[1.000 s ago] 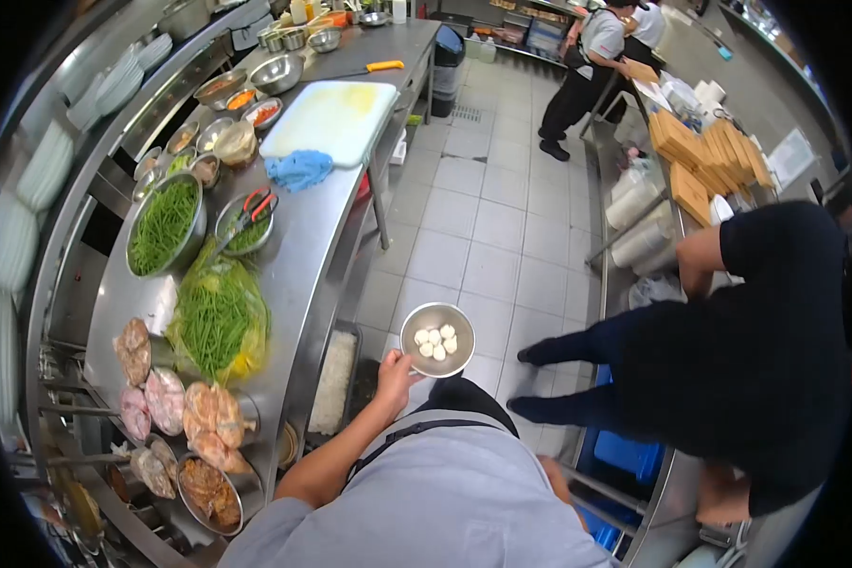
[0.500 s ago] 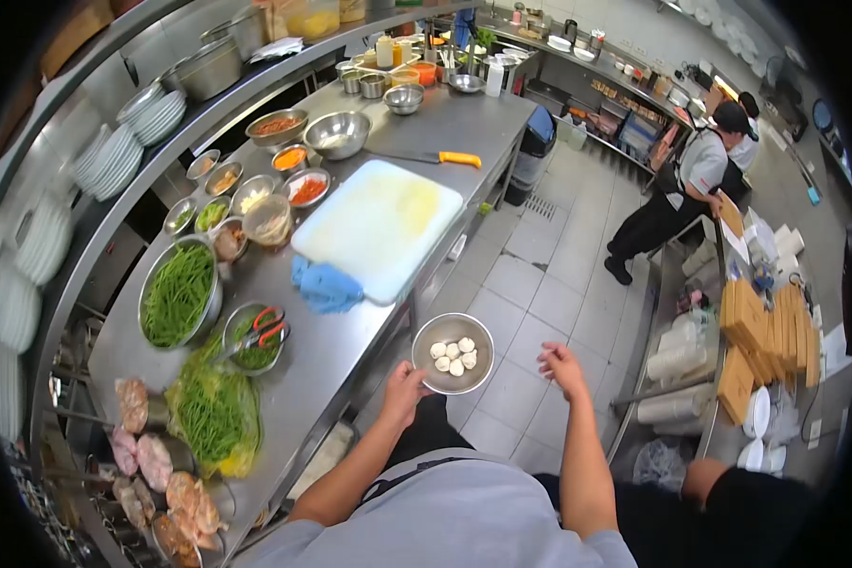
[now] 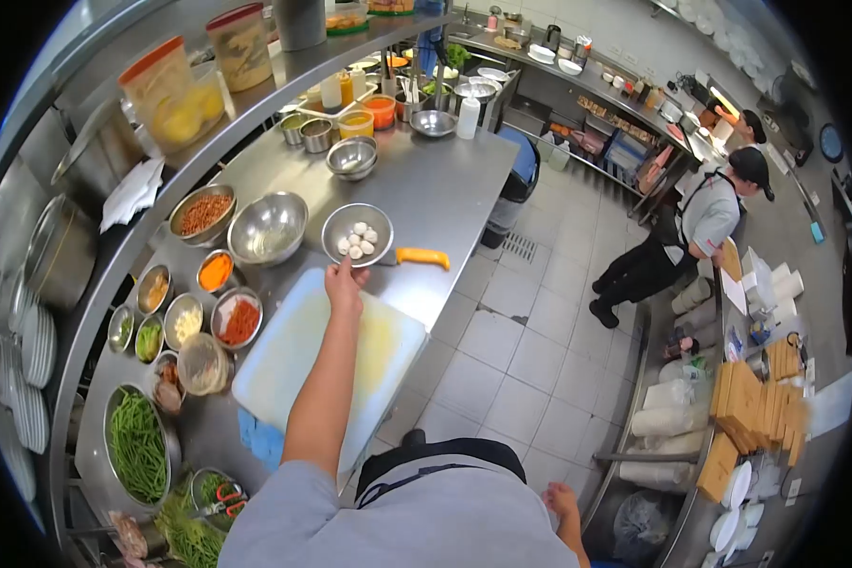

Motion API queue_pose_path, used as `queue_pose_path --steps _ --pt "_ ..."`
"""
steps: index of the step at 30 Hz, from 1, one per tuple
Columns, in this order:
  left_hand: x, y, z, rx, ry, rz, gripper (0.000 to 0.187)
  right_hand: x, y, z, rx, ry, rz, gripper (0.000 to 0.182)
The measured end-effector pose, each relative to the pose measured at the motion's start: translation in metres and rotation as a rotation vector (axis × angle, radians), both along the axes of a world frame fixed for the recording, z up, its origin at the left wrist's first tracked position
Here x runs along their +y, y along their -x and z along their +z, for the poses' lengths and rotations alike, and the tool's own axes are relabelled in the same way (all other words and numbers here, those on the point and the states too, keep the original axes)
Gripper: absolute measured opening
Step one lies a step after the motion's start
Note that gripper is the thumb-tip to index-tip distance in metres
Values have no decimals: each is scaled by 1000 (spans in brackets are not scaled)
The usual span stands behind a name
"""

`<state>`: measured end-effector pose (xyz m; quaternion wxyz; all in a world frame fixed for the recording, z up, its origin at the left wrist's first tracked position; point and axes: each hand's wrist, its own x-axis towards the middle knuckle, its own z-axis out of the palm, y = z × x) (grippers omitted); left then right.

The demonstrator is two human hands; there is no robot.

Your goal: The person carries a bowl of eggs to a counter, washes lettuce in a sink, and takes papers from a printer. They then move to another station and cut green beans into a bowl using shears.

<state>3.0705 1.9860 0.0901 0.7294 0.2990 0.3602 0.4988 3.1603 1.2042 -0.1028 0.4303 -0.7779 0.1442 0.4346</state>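
Observation:
My left hand grips the near rim of a steel bowl, arm stretched forward over the cutting board. Several white round pieces that look like button mushrooms lie in it. The bowl is over the far end of the board and overlaps the blade of a knife with a yellow handle. A larger steel bowl stands to its left, and a small stack of steel bowls behind it. Low by my right side, my right hand hangs empty, fingers loosely bent and apart.
Small bowls of chopped red and orange food line the steel table's left. Green beans and scissors are nearer me. A shelf overhangs the left. A person stands at the right counter.
My left hand has carried the bowl from in front of my body up and forward, over the table past the cutting board. My right hand has dropped to my side. The view has shifted forward.

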Motion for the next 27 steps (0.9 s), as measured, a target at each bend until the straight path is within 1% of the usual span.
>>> queue_pose_path --steps 1,2,3,4,5,6,7,8,9,10,12,14,15,16,18,19,20,22,23,24,25,26,27 --pt "30 -15 -7 8 40 63 18 10 -2 13 5 67 66 29" --pt "58 -28 -17 7 39 80 18 28 -9 36 -28 150 310 28" --pt "84 -37 -27 -7 93 128 21 41 -18 49 -63 232 558 27" --pt "106 -47 -32 -24 146 181 23 59 -31 56 -68 229 583 27" --pt "121 -56 -31 -19 167 214 29 77 -47 60 -40 192 503 28" --pt "138 -64 -34 -22 164 244 29 94 -64 66 -10 156 424 29" --pt "153 -73 -39 -18 161 293 31 109 -87 73 -8 156 453 29" --pt "163 -79 -48 -8 161 339 33 135 -109 96 -19 206 436 30" --pt "172 -84 -56 -1 161 362 33 155 -133 106 -35 253 418 31" --pt "185 -92 -56 -34 178 401 31 159 -162 92 -44 245 440 31" --pt "215 -116 -53 -95 183 466 30 158 -247 50 20 123 420 32" --pt "237 -128 -65 -152 143 560 29 174 -332 26 5 69 508 32" --pt "250 -137 -77 -107 82 593 42 177 -372 23 0 27 580 32" --pt "257 -143 -77 -115 83 619 42 194 -419 25 -7 29 607 32" --pt "269 -152 -70 154 77 404 58 242 -503 36 66 52 319 32" --pt "253 -165 -41 276 97 366 63 265 -540 41 -25 72 370 27" --pt "253 -169 -40 282 105 380 63 290 -575 46 -115 92 417 24" --pt "263 -186 -37 273 134 266 56 342 -651 38 -137 87 476 28" --pt "270 -198 -35 270 129 260 56 377 -674 37 -177 -7 455 28" --pt "277 -206 -32 320 122 280 53 412 -694 45 -219 -100 426 29" --pt "285 -215 -31 372 116 293 52 450 -700 62 -257 -133 460 31" --pt "295 -226 -29 438 115 299 53 495 -691 89 -294 -164 492 33" --pt "308 -235 -27 505 111 305 54 532 -687 105 -272 -203 556 38"
